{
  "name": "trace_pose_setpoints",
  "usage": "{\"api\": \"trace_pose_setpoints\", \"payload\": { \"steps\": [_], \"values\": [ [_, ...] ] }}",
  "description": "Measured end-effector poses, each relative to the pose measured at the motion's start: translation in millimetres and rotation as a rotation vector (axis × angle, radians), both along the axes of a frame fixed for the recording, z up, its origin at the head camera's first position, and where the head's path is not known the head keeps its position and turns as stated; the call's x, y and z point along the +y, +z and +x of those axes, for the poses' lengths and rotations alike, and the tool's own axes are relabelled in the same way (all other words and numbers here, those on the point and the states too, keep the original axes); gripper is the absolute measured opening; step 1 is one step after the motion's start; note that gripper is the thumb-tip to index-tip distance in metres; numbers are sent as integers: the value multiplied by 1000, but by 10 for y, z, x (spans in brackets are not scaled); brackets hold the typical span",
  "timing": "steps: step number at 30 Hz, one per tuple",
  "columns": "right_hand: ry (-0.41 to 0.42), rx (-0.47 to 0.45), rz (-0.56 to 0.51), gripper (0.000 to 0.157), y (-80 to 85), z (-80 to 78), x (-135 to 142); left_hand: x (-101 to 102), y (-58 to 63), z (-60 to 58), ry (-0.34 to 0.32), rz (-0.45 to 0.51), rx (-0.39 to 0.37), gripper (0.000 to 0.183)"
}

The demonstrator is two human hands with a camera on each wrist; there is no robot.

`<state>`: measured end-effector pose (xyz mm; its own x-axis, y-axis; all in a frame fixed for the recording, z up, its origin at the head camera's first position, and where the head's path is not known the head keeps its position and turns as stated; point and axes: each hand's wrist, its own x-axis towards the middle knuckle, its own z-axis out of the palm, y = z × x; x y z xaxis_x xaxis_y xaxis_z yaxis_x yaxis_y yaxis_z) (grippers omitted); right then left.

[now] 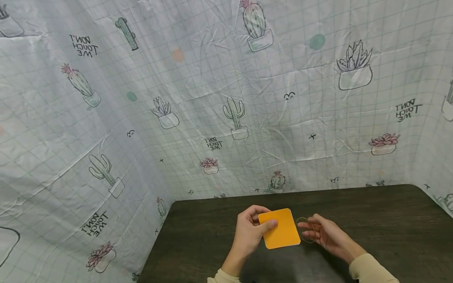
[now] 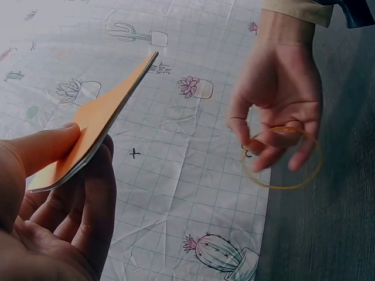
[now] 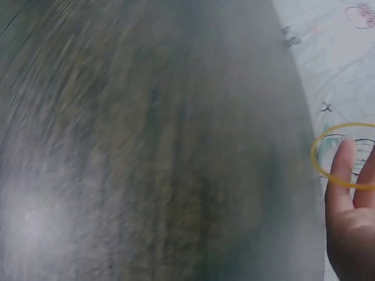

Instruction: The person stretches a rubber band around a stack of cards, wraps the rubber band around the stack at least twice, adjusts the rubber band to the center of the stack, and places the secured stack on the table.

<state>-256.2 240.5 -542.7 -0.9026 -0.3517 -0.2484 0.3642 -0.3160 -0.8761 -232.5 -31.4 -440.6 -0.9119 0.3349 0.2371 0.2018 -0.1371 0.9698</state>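
Note:
My left hand [image 1: 246,234] holds a small orange notebook [image 1: 282,232] with rounded corners, its thumb flat on the cover and the fingers behind. Seen edge-on in the left wrist view, the notebook [image 2: 104,117] is thin, with a pale layer under the orange cover. Just right of it, my right hand [image 1: 330,237] pinches a yellowish rubber band [image 2: 281,187] between thumb and finger. The band hangs as a slack round loop about the fingers, apart from the notebook. At the right wrist view's edge, part of the band [image 3: 314,158] shows in front of the fingers.
Below both hands lies a dark wood-grain table [image 1: 205,236]. A white grid-patterned cloth [image 1: 198,125] printed with cacti hangs behind it and along the sides.

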Motion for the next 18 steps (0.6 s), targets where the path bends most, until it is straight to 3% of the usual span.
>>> {"api": "trace_pose_setpoints", "payload": {
  "steps": [4, 18],
  "values": [
    [23, 18, -146, 25, 61, -10, 34, 10, -4, 4, -3, 0, 5, 25],
    [136, 139, -298, 29, 37, -4, 124, 42, -20, 20, 0, -3, -17, 24]
  ]
}}
